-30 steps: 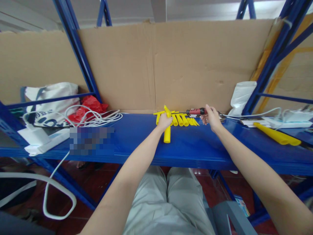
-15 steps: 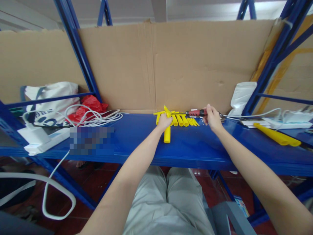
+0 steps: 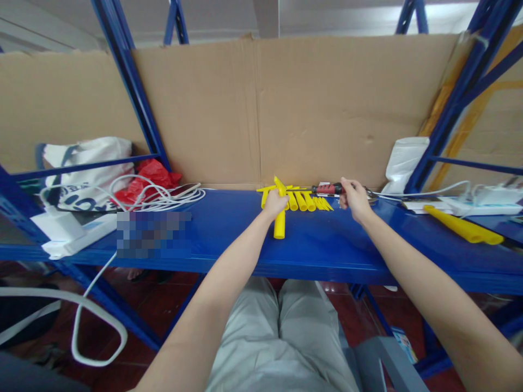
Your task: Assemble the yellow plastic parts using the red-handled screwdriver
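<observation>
My left hand (image 3: 277,204) is closed around a yellow tubular piece with a crosswise head (image 3: 279,228), holding it over the blue shelf. The fingers of my right hand (image 3: 354,200) grip the end of a red-and-black screwdriver handle (image 3: 329,189). Its thin shaft points left and reaches the top of the yellow piece; whether the tip is inside a screw cannot be made out. Behind and right of my left hand lie several similar yellow pieces (image 3: 301,202) in a row. Beside them are several small pointed yellow pieces (image 3: 324,204).
Two long yellow cones (image 3: 463,224) lie at the right. White cables (image 3: 163,198), a red plastic bag (image 3: 149,177) and a power strip (image 3: 81,239) occupy the left. A cardboard panel (image 3: 318,109) stands along the back; blue uprights (image 3: 137,92) flank it.
The fingers of my right hand have shifted a little on the screwdriver, and its handle looks slightly turned. My left hand and the yellow piece stay in place.
</observation>
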{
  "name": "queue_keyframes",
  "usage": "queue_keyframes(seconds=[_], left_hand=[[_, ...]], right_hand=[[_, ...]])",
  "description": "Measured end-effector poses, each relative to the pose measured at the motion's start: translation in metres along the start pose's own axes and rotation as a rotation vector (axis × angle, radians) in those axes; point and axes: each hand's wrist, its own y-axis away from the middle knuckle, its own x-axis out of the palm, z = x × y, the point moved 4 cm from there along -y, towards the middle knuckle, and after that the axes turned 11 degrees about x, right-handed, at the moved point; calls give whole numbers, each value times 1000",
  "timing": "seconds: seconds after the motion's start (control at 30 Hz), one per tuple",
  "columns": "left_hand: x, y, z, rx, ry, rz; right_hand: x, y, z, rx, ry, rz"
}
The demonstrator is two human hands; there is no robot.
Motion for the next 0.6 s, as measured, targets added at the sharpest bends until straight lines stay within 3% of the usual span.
queue_keyframes(seconds=[0.37,0.6], left_hand=[[2,1,0,10,36,15],[1,1,0,14,33,12]], right_hand=[[0,1,3,-2,-71,63],[-1,-1,0,82,-89,91]])
